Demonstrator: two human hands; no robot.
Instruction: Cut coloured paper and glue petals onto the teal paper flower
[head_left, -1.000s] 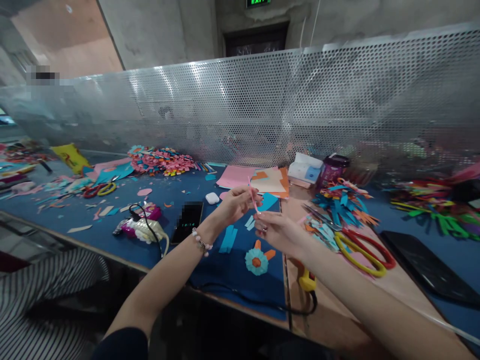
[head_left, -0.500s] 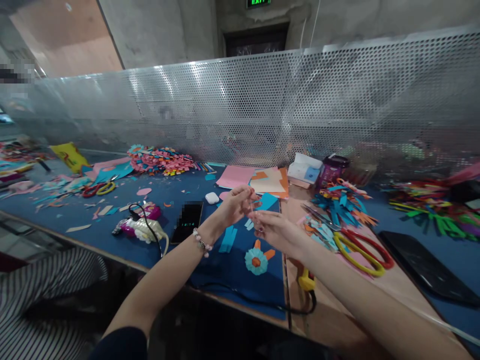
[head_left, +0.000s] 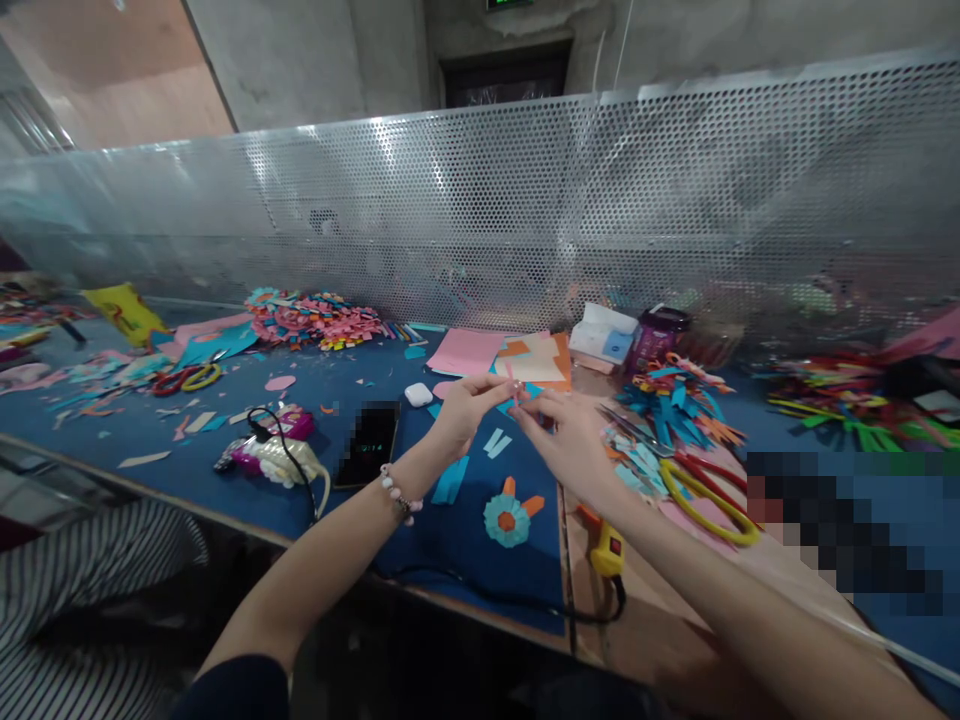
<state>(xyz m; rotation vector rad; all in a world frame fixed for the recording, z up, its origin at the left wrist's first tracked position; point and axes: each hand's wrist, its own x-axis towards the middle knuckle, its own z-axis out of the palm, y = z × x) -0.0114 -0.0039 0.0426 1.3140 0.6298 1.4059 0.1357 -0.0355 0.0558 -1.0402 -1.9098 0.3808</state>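
A thin pink paper strip (head_left: 511, 371) is pinched between the fingertips of my left hand (head_left: 466, 412), which wears a bead bracelet on the wrist. My right hand (head_left: 564, 432) meets it from the other side, its fingers closed on the strip's lower end. Below them on the blue table lies a light-blue paper flower (head_left: 507, 519) with an orange centre and two orange tabs sticking out. Pale paper strips (head_left: 497, 442) and bright-blue strips (head_left: 451, 481) rest beside my hands.
A yellow glue gun (head_left: 606, 552) with a black cord lies near the front edge. Scissors (head_left: 709, 500) with yellow and red handles sit at right by paper scraps. A phone (head_left: 369, 445) lies left of my hands; a perforated metal screen (head_left: 480, 220) stands behind.
My hands have shifted and the fingertips have re-gripped, so the pink strip now stands up between them. The view has moved slightly right.
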